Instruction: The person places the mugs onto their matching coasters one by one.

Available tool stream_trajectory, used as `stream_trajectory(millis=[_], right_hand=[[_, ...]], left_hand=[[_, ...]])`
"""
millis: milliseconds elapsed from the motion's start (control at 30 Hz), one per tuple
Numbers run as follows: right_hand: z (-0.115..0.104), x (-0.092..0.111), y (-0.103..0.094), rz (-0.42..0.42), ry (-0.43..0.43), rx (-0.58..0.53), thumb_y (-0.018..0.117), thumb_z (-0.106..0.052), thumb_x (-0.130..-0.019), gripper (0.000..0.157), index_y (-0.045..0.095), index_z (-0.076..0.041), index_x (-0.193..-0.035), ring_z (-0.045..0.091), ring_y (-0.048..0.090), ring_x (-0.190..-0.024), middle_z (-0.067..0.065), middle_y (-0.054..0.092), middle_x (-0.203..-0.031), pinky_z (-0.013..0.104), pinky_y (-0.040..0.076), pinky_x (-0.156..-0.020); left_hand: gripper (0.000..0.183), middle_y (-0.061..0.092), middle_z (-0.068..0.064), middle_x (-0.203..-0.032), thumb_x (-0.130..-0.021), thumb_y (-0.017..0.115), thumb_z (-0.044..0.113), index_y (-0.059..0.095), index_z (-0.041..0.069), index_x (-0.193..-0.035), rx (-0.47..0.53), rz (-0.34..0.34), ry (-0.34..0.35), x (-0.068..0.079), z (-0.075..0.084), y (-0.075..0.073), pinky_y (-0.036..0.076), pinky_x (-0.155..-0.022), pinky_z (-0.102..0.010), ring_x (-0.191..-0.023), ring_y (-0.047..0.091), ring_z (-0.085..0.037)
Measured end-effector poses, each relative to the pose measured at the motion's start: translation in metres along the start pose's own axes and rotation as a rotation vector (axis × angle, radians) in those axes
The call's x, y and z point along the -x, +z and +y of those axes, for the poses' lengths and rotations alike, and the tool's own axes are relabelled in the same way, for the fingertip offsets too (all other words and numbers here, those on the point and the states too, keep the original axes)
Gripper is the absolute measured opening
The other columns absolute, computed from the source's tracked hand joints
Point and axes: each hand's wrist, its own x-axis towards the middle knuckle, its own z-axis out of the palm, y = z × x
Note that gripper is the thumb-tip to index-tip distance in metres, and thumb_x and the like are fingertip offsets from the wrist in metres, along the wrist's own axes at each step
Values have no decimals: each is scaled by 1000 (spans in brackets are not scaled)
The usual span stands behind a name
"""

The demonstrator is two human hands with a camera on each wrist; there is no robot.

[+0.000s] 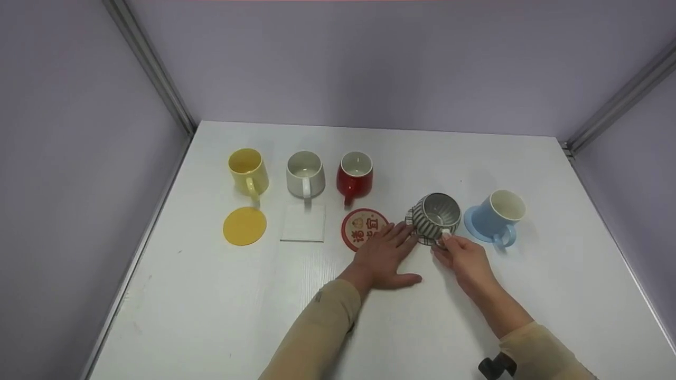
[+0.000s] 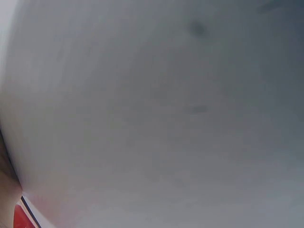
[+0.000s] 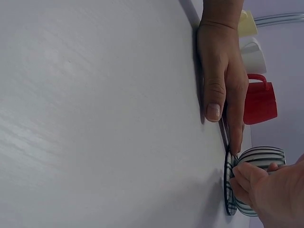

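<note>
A grey-and-white striped mug (image 1: 424, 219) stands on a round plaid coaster (image 3: 229, 183), right of the table's middle. My right hand (image 1: 467, 261) pinches the mug's handle from the near side. My left hand (image 1: 383, 258) lies flat with fingers spread, its fingertips at the left edge of the plaid coaster. Its fingers cover part of a red round coaster (image 1: 353, 232) with gold characters. In the right wrist view the left index finger reaches the plaid coaster's rim. Mostly bare table shows in the left wrist view, with a red sliver at its lower left corner.
Behind the coasters stand a yellow mug (image 1: 250, 174), a white mug (image 1: 296, 179) and a red mug (image 1: 362, 186). In front lie a yellow round coaster (image 1: 244, 226) and a white square coaster (image 1: 303, 224). At the right, a light blue mug (image 1: 487, 220) sits on a blue coaster (image 1: 470, 227).
</note>
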Motion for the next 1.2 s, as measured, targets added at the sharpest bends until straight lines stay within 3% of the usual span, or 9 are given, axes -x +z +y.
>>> stream_trajectory(millis=[933,1200], right_hand=[[-5,2,-5,-2,15,64,40,-27,-117,55,40,14,-154,38,49,-145,32,44,-158,32,48,-109],[-10,11,-9,88,8,312,48,-44,-113,64,47,5,-154,35,58,-139,26,55,-151,34,51,-107]], left_hand=[[100,9,3,-178,-95,26,87,16,23,-172,-8,14,4,-1,2,-4,1,-130,-34,-163,2,-15],[100,10,1,-178,-97,30,85,14,21,-172,4,25,18,3,-1,-3,2,-130,-36,-163,2,-17]])
